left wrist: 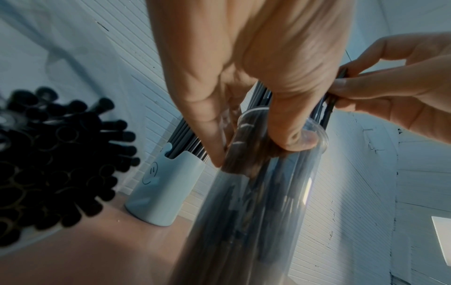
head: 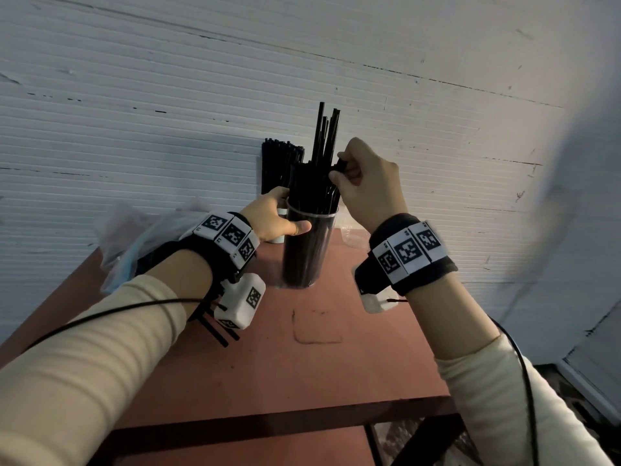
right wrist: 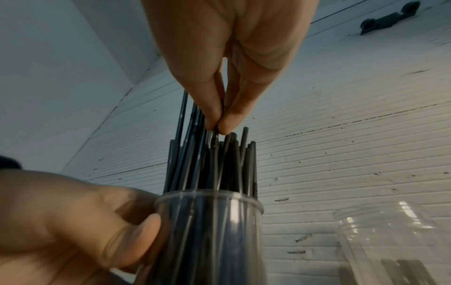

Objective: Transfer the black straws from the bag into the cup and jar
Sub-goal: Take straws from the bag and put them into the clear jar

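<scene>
A tall clear cup (head: 307,253) packed with black straws (head: 322,146) stands mid-table. My left hand (head: 289,213) grips it just under the rim, thumb in front, fingers behind; the left wrist view shows this left hand (left wrist: 263,152) wrapped round the cup (left wrist: 244,221). My right hand (head: 336,171) pinches the top of a few straws that stand in the cup; in the right wrist view the right hand (right wrist: 217,128) closes thumb and finger on a straw end above the cup (right wrist: 214,231). The plastic bag (head: 144,237) lies at the left, its straws (left wrist: 48,164) showing open ends.
A white cup with a smiley face (left wrist: 165,192), also holding straws, stands behind the clear cup against the wall. A clear threaded jar (right wrist: 390,241) sits to the right at the back. The reddish table (head: 285,358) ends close in front.
</scene>
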### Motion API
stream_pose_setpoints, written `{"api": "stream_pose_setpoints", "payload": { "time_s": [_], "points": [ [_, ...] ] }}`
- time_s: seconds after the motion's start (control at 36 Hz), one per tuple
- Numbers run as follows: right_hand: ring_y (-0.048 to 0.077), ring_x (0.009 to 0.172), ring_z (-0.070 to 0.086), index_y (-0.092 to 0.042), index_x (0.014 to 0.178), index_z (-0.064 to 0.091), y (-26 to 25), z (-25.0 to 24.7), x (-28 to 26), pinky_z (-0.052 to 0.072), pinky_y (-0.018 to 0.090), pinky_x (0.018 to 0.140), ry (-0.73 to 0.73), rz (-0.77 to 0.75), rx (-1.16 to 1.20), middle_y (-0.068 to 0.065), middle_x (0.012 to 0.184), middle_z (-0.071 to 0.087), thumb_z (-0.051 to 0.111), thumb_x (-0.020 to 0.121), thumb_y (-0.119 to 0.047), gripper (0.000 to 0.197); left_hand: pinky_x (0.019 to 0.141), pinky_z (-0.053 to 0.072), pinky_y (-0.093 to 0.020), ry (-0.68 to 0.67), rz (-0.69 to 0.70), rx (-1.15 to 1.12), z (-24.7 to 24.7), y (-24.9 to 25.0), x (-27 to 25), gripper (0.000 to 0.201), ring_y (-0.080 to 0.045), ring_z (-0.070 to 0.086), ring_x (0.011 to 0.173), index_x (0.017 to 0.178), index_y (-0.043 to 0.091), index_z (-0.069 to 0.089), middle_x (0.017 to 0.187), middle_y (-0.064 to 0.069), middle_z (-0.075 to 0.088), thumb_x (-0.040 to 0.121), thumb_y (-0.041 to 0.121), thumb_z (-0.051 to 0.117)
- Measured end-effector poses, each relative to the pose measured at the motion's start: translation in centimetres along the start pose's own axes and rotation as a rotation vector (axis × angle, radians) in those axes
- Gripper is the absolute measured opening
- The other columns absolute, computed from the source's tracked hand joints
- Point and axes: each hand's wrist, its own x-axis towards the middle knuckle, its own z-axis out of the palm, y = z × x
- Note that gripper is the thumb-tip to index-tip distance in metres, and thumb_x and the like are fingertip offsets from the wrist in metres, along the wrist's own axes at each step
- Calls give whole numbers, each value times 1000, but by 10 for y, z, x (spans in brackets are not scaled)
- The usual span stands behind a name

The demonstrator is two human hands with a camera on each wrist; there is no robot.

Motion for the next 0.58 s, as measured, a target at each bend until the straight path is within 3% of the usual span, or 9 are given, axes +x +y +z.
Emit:
{"api": "stream_pose_setpoints", "payload": {
  "time_s": [0.11,0.19,0.25,0.33,0.39,0.44,0.5,0.58],
  "points": [
    [15,75,61,-3,90,58,0,-4,9,54,31,77,28,21,28,-16,75,56,67,82,-4,13,110,39,-39,6,0,-14,0,1,-1,69,-16,53,124,137,20,47,126,8,59,77,27,81],
    [15,75,63,-4,88,61,1,-6,16,52,20,74,76,25,53,-1,87,66,70,81,-6,12,111,39,-40,9,1,-10,0,2,0,69,-16,52,125,138,20,46,130,5,58,78,26,81],
    [16,76,61,-4,85,66,6,-2,15,46,14,70,6,6,-1,8,96,64,71,80,-7,8,111,39,-41,-2,-3,-8,-1,1,0,71,-16,53,124,138,20,46,131,5,58,77,28,81],
    [23,89,54,-6,91,73,17,6,4,37,21,79,-103,-23,-132,9,97,58,67,84,-12,11,110,40,-42,-15,-6,-38,-1,0,-1,83,-13,54,123,136,22,47,126,9,60,64,41,83],
    [24,97,52,-9,96,73,20,6,1,39,25,83,-73,-20,-124,5,97,57,61,86,-12,16,110,41,-41,-15,0,-40,-1,-1,0,82,-13,54,123,136,22,47,126,9,61,64,41,82],
    [22,105,53,-9,108,69,15,2,4,46,36,90,-29,-22,-68,4,108,57,56,85,-14,27,110,40,-41,-12,10,-25,0,-2,2,74,-14,53,125,137,21,47,128,8,60,73,33,83],
    [21,120,49,-6,131,55,6,-2,11,45,38,101,-15,-63,0,6,131,51,51,86,-15,46,111,39,-41,-6,9,-13,0,-4,4,72,-14,53,126,137,21,46,130,6,59,76,29,82],
    [19,141,30,-8,148,32,-3,-5,23,25,14,112,-24,-171,46,9,153,30,50,92,-14,59,112,38,-41,-5,-1,7,0,-3,6,72,-15,51,127,138,22,45,133,5,58,76,29,82]
  ]
}}
